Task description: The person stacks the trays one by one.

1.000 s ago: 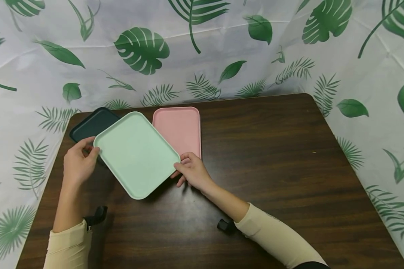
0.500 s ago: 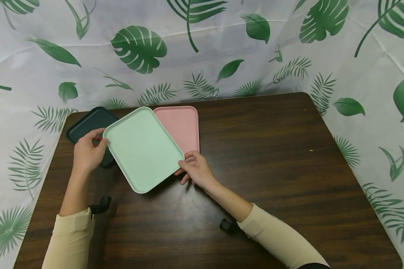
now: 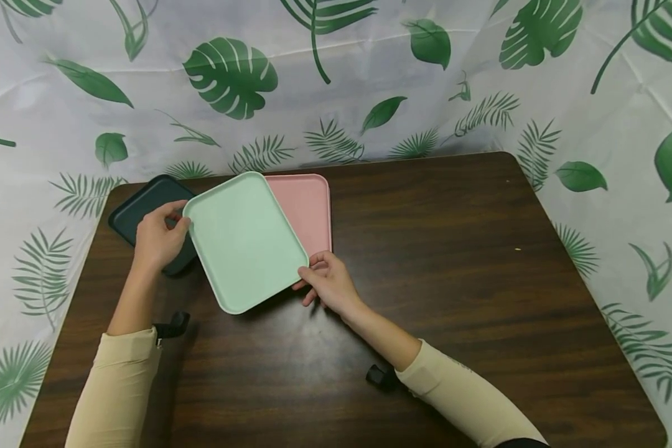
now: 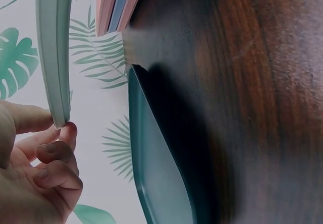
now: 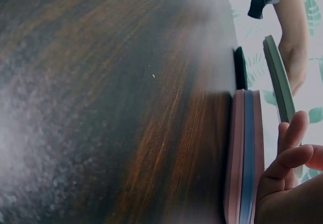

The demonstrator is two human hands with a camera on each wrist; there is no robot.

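A mint-green rectangular tray [image 3: 249, 242] is held in the air, its flat inside facing up. My left hand [image 3: 159, 239] pinches its left corner between thumb and fingers. At the right corner, my right hand [image 3: 333, 283] grips the rim with the thumb on top. Behind and below it lies a pink tray [image 3: 308, 208], partly covered. Both wrist views show this to be the top of a stack, with a blue tray [image 5: 247, 153] between pink ones. The mint tray hangs apart from the stack. Under my left hand rests a dark green tray [image 3: 142, 214], partly hidden.
Everything stands on a dark wood-grain table [image 3: 437, 280] with a rounded far corner. A white leaf-print cloth [image 3: 336, 74] hangs behind and beside it. Black devices [image 3: 173, 325] are strapped at both wrists. A small light speck [image 3: 518, 249] lies on the table's right part.
Both hands have carried the mint tray rightward and away from me, turning it slightly clockwise. It covers more of the pink tray and less of the dark green one.
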